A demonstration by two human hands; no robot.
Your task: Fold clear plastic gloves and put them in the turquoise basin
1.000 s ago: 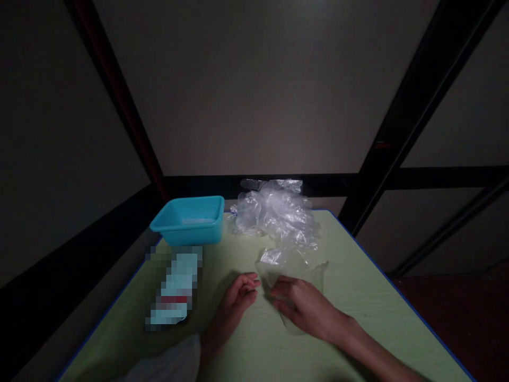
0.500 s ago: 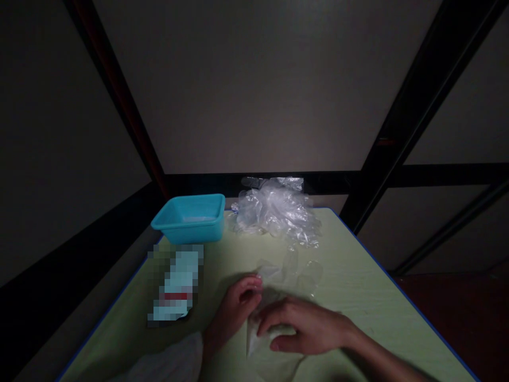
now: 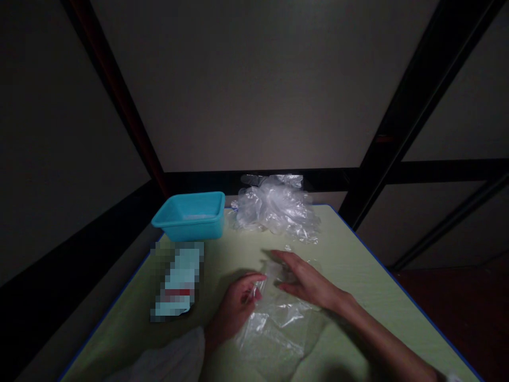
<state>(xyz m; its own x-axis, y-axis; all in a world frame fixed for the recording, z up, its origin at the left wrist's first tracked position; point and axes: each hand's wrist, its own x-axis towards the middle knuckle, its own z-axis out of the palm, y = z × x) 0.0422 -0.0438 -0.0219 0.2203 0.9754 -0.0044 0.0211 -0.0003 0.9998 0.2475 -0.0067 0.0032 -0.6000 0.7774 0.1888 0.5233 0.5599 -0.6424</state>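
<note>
A clear plastic glove (image 3: 274,323) lies flat on the pale green table (image 3: 358,276) in front of me. My left hand (image 3: 234,305) pinches its near left edge with curled fingers. My right hand (image 3: 304,278) rests flat on the glove's far end, fingers stretched out and pointing left. A heap of more clear plastic gloves (image 3: 278,209) sits at the table's far edge, apart from both hands.
A turquoise plastic tub (image 3: 191,216) stands at the far left corner. A pixelated flat packet (image 3: 177,281) lies left of my left hand. Dark metal frame bars rise behind and right of the table. A white sleeve (image 3: 167,363) covers my left forearm.
My right hand has moved from the near part of the glove up to its far end, spreading it flat. The glove now lies stretched out toward me. My left hand barely shifted.
</note>
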